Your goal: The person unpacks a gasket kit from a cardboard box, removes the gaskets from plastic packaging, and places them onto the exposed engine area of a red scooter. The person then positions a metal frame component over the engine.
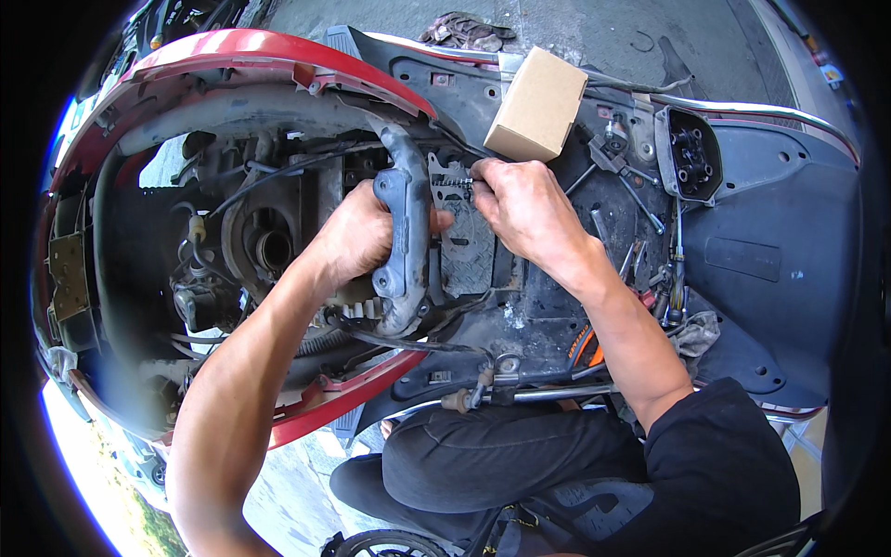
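Note:
A scooter's frame cross tube spans the opened body between the red side panels. My left hand reaches under that tube from the left; its thumb shows on the right side, and most fingers are hidden, so its hold cannot be told. My right hand pinches one end of a small dark toothed or threaded part, over a perforated metal plate. Close above the right hand, a closed cardboard box rests on the floorboard.
A cylinder head cover, a T-handled tool, orange-handled cutters and several hand tools lie on the floorboard. The engine bay is exposed at left. Cables cross the lower side. Dirty gloves lie beyond.

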### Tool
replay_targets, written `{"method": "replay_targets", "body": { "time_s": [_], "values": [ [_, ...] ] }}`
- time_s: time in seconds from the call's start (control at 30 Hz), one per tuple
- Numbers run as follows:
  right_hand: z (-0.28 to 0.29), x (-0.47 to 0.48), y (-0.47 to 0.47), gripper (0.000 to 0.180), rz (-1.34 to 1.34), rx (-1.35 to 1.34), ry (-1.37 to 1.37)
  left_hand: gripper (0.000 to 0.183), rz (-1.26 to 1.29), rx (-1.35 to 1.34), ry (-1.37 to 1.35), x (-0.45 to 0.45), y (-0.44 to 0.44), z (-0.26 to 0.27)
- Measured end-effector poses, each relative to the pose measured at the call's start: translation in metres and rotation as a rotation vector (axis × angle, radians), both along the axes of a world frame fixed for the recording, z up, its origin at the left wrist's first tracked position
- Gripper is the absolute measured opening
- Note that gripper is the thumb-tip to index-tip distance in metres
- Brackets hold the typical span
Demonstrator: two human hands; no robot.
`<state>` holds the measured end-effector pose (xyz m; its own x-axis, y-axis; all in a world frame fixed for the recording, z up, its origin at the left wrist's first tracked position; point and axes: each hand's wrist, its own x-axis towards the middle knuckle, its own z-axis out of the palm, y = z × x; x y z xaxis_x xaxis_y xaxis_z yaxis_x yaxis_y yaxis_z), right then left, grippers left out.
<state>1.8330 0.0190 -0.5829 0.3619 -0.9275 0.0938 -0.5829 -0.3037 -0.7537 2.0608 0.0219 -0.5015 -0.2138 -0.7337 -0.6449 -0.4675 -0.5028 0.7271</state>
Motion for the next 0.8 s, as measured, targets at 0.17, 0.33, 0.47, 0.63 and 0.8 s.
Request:
{"method": "replay_targets", "body": {
  "time_s": [0.17, 0.33, 0.47, 0.63, 0.8],
  "values": [
    [-0.002, -0.001, 0.002, 0.017, 0.003, 0.037, -0.043, 0.027, 0.007, -0.047, -0.036, 0.004, -0.001, -0.001],
    [-0.004, 0.002, 0.003, 0.012, -0.008, 0.042, -0.079, 0.029, -0.091, -0.085, -0.143, 0.008, -0.006, -0.001],
    [-0.005, 0.002, 0.004, 0.010, -0.014, 0.018, -0.136, 0.029, -0.127, -0.112, -0.236, 0.008, -0.006, 0.001],
    [-0.008, 0.005, 0.006, 0.011, -0.021, 0.039, -0.183, 0.034, -0.254, -0.102, -0.268, 0.009, -0.007, 0.009],
    [-0.013, 0.008, 0.011, 0.010, -0.028, 0.018, -0.196, 0.037, -0.329, -0.010, -0.294, 0.008, -0.007, 0.018]
  ]
}}
